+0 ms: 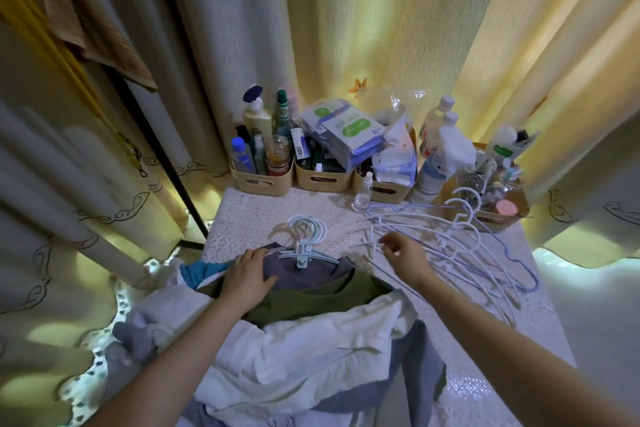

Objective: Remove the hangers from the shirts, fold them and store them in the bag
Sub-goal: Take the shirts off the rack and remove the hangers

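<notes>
Hangers (pixel 304 248) in the shirts (pixel 311 298) are laid hooks up-frame, just right of the flat-pressed left hand (pixel 247 276); whether the right hand (pixel 403 255) grips loose hangers (pixel 459 241) cannot be told

Our left hand (pixel 247 279) lies flat on the grey shirt (pixel 311 274) | bunched hangers (pixel 306 236) at its collar | our right hand (pixel 405 258), fingers (pixel 391 243) curled, over the loose hangers (pixel 460 253) on the table (pixel 249 215) | we cannot tell its grip
</notes>
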